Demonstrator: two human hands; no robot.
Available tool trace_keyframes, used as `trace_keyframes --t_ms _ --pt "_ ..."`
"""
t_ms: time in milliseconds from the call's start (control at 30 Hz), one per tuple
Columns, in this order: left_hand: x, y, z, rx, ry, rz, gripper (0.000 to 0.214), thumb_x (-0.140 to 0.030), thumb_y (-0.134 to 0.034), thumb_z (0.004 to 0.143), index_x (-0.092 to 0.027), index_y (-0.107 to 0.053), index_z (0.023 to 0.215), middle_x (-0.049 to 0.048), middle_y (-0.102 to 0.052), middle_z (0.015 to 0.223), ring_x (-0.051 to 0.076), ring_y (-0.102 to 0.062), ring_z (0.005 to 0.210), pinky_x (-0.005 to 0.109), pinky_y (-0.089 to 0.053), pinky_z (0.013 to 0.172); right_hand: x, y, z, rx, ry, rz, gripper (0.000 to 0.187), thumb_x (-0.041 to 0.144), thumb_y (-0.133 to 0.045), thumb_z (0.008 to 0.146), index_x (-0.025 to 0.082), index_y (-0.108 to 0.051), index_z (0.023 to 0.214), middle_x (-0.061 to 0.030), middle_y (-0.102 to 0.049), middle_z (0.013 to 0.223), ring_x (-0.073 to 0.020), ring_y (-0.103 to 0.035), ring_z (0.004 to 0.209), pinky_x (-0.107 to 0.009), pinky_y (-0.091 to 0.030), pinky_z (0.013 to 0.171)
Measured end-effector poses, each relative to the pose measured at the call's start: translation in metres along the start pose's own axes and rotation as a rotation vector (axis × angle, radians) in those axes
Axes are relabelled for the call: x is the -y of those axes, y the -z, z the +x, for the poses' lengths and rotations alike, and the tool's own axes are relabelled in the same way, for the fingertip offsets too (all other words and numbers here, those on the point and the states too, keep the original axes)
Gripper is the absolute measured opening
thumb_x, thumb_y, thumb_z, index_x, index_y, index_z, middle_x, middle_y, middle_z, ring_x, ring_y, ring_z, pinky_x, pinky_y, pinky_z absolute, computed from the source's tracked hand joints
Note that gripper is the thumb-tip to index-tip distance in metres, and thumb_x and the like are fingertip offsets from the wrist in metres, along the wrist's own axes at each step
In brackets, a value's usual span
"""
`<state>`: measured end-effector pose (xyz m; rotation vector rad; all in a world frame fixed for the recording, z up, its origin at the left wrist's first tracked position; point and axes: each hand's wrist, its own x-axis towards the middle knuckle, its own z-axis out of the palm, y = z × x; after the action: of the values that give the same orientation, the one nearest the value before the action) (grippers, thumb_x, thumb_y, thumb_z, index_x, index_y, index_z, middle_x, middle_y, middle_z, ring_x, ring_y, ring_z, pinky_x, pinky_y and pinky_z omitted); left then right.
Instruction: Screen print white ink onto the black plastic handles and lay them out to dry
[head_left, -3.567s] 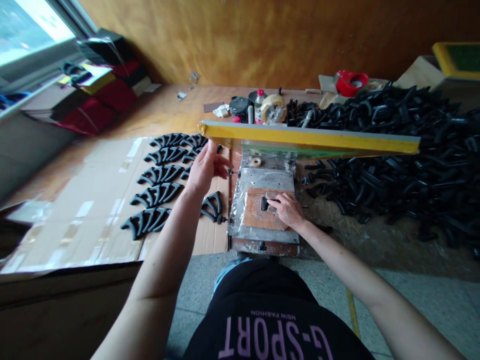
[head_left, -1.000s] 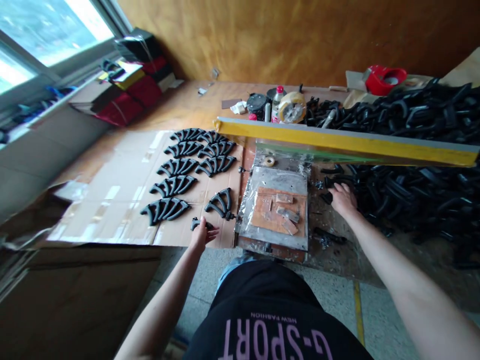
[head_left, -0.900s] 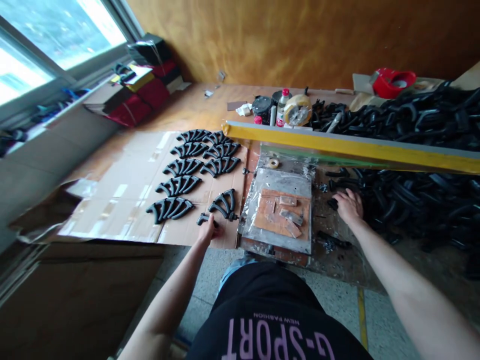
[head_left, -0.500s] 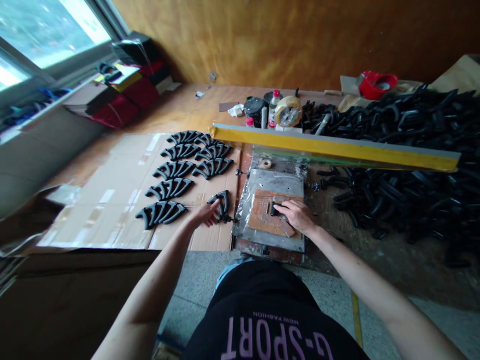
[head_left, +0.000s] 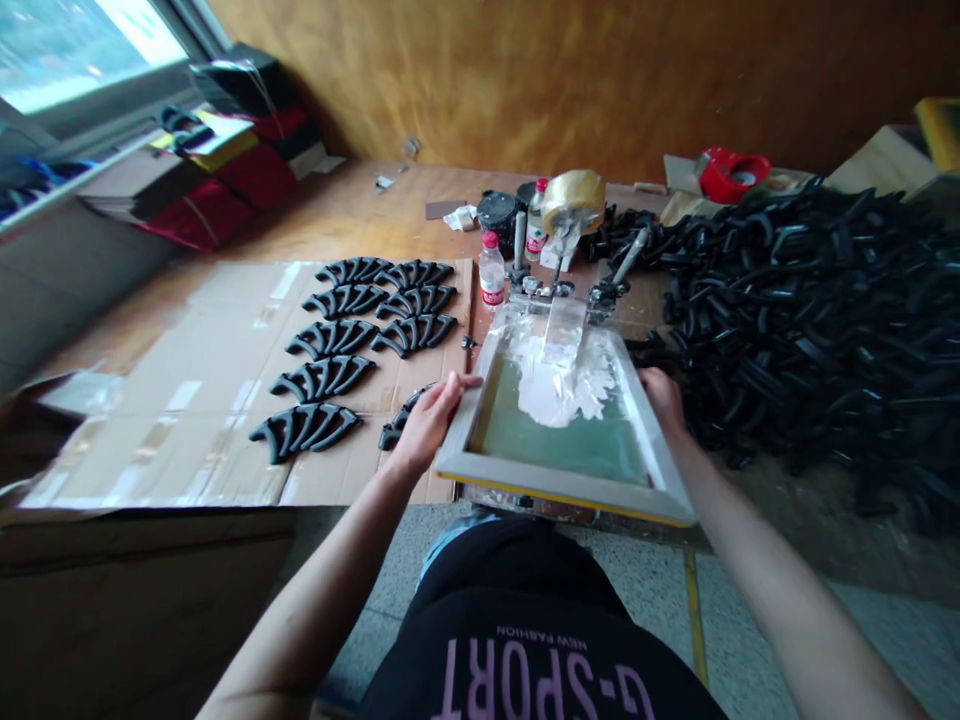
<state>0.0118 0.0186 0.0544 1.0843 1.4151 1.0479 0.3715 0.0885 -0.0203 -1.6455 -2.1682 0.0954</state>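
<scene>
A silk-screen printing frame (head_left: pixel 559 482) with a green mesh lies lowered over the work plate, which it mostly hides. White ink (head_left: pixel 551 390) is spread on the far half of the mesh, below a pale block (head_left: pixel 564 335) on the hinge mount. My left hand (head_left: pixel 433 422) is closed on the frame's left bar, index finger stretched along it. At the right bar my right hand (head_left: pixel 666 402) is closed, its fingertips partly hidden. Beside my left hand, black curved parts (head_left: pixel 401 420) lie partly covered on the cardboard. Any part under the screen is hidden.
Rows of black curved parts (head_left: pixel 330 338) lie on a cardboard sheet (head_left: pixel 217 370) at left. A big heap of black parts (head_left: pixel 795 300) fills the right side. Behind the frame stand a red-capped bottle (head_left: pixel 491 272), a tape roll (head_left: pixel 574 203) and a red tape dispenser (head_left: pixel 731 175).
The printing frame has swung down from its raised position onto the plate. My left hand left the black parts on the cardboard, my right hand left the plate; both moved to the frame's sides.
</scene>
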Motion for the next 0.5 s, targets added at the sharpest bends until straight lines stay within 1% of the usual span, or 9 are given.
trace_keyframes --t_ms 67,100,167,200,233,300,367,400,500 --pt "0.040 0.001 -0.006 0.018 0.132 0.030 0.060 -0.058 -0.059 0.082 -0.019 -0.063 0.127 0.0029 -0.067 0.076 0.016 -0.060 0.065 0.024 -0.047 0.055 0.002 0.010 0.022 -0.109 -0.099 -0.009 0.039 0.026 -0.038 0.093 0.015 -0.067 0.116 -0.0156 -0.064 0.103 -0.0272 -0.060 0.094 -0.042 -0.047 0.084" --pt "0.058 -0.001 -0.006 0.024 0.178 0.041 0.065 -0.054 -0.062 0.080 -0.020 -0.057 0.135 0.0025 -0.067 0.077 0.016 -0.060 0.065 0.024 -0.046 0.056 0.011 0.011 0.034 -0.145 -0.098 -0.014 0.038 0.029 -0.045 0.091 0.014 -0.064 0.121 -0.0166 -0.062 0.113 -0.0281 -0.058 0.101 -0.043 -0.046 0.088" --pt "0.087 -0.006 -0.001 0.027 0.226 0.087 0.072 -0.047 -0.064 0.080 -0.022 -0.045 0.145 0.0009 -0.066 0.077 0.014 -0.059 0.064 0.023 -0.045 0.058 0.042 0.007 0.054 -0.143 -0.006 -0.029 0.046 0.033 -0.062 0.084 0.016 -0.059 0.127 -0.0167 -0.055 0.128 -0.0302 -0.053 0.113 -0.044 -0.043 0.094" --pt "0.097 -0.008 0.003 0.026 0.231 0.115 0.073 -0.044 -0.064 0.080 -0.023 -0.043 0.147 0.0000 -0.066 0.076 0.014 -0.058 0.064 0.022 -0.045 0.059 0.059 0.002 0.060 -0.093 0.061 -0.039 0.048 0.033 -0.067 0.081 0.016 -0.059 0.125 -0.0162 -0.055 0.128 -0.0307 -0.051 0.114 -0.044 -0.042 0.095" --pt "0.104 -0.010 0.006 0.026 0.230 0.139 0.072 -0.043 -0.063 0.081 -0.023 -0.042 0.147 -0.0006 -0.065 0.076 0.013 -0.058 0.064 0.022 -0.045 0.060 0.076 -0.004 0.062 -0.019 0.114 -0.045 0.044 0.032 -0.070 0.080 0.017 -0.060 0.120 -0.0154 -0.057 0.123 -0.0302 -0.052 0.112 -0.043 -0.043 0.093" --pt "0.112 -0.011 0.011 0.026 0.232 0.153 0.069 -0.043 -0.063 0.081 -0.022 -0.046 0.144 -0.0005 -0.066 0.077 0.014 -0.059 0.066 0.023 -0.046 0.062 0.101 -0.014 0.055 0.140 0.168 -0.049 0.025 0.026 -0.068 0.082 0.017 -0.064 0.104 -0.0124 -0.064 0.105 -0.0271 -0.056 0.100 -0.038 -0.044 0.086" --pt "0.113 -0.011 0.013 0.026 0.247 0.133 0.067 -0.044 -0.064 0.079 -0.021 -0.050 0.141 0.0006 -0.069 0.080 0.015 -0.062 0.069 0.024 -0.048 0.065 0.111 -0.016 0.036 0.257 0.243 -0.054 0.008 0.019 -0.061 0.086 0.017 -0.064 0.093 -0.0097 -0.066 0.091 -0.0241 -0.056 0.091 -0.034 -0.043 0.080" --pt "0.113 -0.010 0.012 0.026 0.253 0.124 0.066 -0.045 -0.065 0.079 -0.020 -0.053 0.139 0.0013 -0.070 0.081 0.016 -0.063 0.070 0.025 -0.049 0.067 0.112 -0.014 0.024 0.295 0.310 -0.058 0.008 0.016 -0.057 0.087 0.017 -0.064 0.090 -0.0091 -0.066 0.089 -0.0232 -0.056 0.089 -0.033 -0.042 0.077" --pt "0.113 -0.011 0.010 0.013 0.262 0.103 0.063 -0.047 -0.065 0.078 -0.018 -0.057 0.134 0.0036 -0.072 0.087 0.018 -0.065 0.077 0.027 -0.051 0.071 0.106 0.001 -0.002 0.390 0.577 -0.038 0.017 0.009 -0.051 0.086 0.017 -0.065 0.089 -0.0074 -0.065 0.088 -0.0205 -0.055 0.086 -0.030 -0.040 0.073"
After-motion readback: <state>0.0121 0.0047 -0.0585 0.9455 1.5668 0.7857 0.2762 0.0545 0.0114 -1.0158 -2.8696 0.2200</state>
